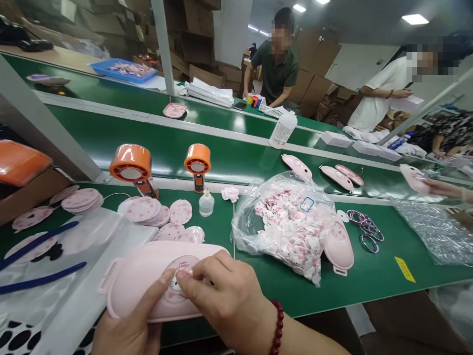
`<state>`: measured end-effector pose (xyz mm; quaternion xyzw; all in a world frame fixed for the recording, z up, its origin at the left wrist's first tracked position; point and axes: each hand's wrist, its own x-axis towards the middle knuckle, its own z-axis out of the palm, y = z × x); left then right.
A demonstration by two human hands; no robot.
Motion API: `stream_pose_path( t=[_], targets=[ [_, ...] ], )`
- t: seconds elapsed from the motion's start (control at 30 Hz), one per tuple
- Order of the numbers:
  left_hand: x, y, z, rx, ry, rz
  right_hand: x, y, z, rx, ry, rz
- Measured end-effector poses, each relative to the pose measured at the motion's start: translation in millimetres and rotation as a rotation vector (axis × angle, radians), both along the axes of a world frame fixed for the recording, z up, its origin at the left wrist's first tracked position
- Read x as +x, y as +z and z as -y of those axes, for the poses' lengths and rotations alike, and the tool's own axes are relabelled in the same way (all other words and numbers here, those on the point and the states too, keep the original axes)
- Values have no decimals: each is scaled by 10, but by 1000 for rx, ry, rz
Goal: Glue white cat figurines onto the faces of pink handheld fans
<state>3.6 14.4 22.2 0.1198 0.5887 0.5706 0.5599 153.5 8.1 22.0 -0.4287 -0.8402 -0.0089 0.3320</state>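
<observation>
A pink oval plastic case [148,281] lies at the near edge of the green table, with a round cartoon-cat sticker [181,276] on its lid. My left hand [129,330] grips the case from below, thumb up on the lid. My right hand [221,291], with a dark red bead bracelet on the wrist, presses its pinched fingertips onto the sticker. A clear bag [288,227] full of small pink-and-white cat pieces sits just right of the hands.
Stacks of round pink stickers [148,209], a small glue bottle [206,203], two orange handheld fans [197,162], metal rings [365,229], another pink case [338,246] and blue-handled pliers [40,256] lie around. Other people work beyond the green conveyor belt [221,153]; someone's hand [443,187] reaches in at right.
</observation>
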Motion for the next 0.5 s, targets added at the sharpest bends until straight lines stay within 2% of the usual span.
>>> stream_pose_path(
  t=[0.1, 0.2, 0.23, 0.33, 0.4, 0.5],
  targets=[
    [7, 7, 7, -2, 1, -36, 45, 5, 1, -17, 106, 44],
    [1, 32, -1, 51, -68, -3, 92, 22, -36, -50, 87, -184],
    [-3, 38, -4, 62, -78, 8, 101, 24, -50, -116, 41, -302],
    [-19, 18, -1, 108, -110, -7, 105, 2, -76, -502, -69, -656],
    [-23, -25, 17, 111, -165, 47, 94, -29, -79, -707, -91, -826],
    [-4, -68, 48, 74, -228, 115, 75, -63, -69, -763, -118, -929]
  ],
)
